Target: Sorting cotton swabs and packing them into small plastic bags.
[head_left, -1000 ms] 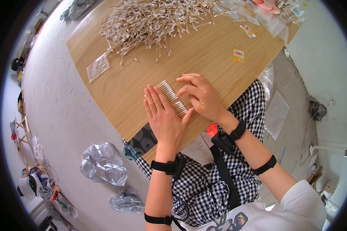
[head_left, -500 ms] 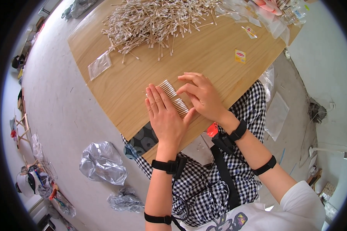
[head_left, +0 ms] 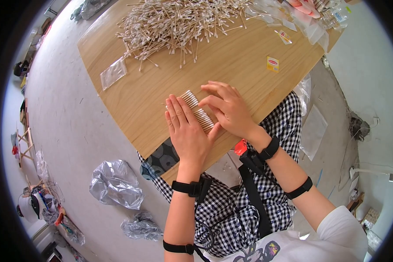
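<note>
A row of white-tipped cotton swabs (head_left: 204,120) lies side by side on the wooden table near its front edge, with a small gap dividing it into two groups. My left hand (head_left: 187,133) rests flat across these swabs, fingers straight, covering most of their sticks. Just to the right, my right hand (head_left: 232,108) hovers with its fingers bent and apart. Its index fingertip is at the swab tips by the gap, and its thumb comes close to my left thumb. I see nothing held in the right hand.
A large heap of loose cotton swabs (head_left: 174,28) covers the table's far side. A clear plastic bag (head_left: 113,74) lies at the left edge, and a small yellow label (head_left: 272,63) at the right. Plastic wrapping and a clear bottle (head_left: 334,18) crowd the far right corner.
My right index finger has shifted slightly left along the swab tips, and the gap in the row sits a little farther up. My left hand has stayed nearly still.
</note>
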A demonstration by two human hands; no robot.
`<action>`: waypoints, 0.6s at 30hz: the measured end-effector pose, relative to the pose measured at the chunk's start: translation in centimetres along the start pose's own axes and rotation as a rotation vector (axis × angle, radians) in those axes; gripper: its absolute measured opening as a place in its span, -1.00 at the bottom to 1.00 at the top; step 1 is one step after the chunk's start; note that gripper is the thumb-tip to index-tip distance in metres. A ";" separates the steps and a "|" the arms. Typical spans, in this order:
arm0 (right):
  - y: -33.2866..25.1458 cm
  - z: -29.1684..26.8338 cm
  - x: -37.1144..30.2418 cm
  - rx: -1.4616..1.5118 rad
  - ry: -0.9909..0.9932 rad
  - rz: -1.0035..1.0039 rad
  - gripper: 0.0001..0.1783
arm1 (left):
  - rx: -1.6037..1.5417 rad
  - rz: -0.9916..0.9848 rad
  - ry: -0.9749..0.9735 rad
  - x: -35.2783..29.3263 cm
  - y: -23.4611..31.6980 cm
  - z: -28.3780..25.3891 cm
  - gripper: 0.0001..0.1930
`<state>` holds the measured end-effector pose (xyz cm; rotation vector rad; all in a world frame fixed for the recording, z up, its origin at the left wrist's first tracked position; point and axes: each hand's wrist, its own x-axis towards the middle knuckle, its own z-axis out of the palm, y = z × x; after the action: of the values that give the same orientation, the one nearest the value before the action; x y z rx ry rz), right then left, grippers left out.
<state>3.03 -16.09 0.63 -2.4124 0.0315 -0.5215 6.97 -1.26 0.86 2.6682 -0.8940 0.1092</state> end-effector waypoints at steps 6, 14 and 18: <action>-0.1 0.3 0.1 -0.021 0.014 -0.003 -0.92 | -0.001 -0.005 -0.009 0.0 0.0 -0.1 0.13; -0.9 0.6 3.1 -0.033 -0.002 -0.105 -0.92 | 0.004 -0.023 -0.038 -0.1 0.1 -0.2 0.11; -0.5 1.2 4.7 -0.109 -0.029 -0.132 -0.93 | 0.001 -0.036 -0.065 -0.1 0.4 -0.5 0.10</action>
<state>7.77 -15.70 1.84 -2.5404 -0.1161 -0.5570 6.67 -1.31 1.42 2.7012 -0.8649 0.0137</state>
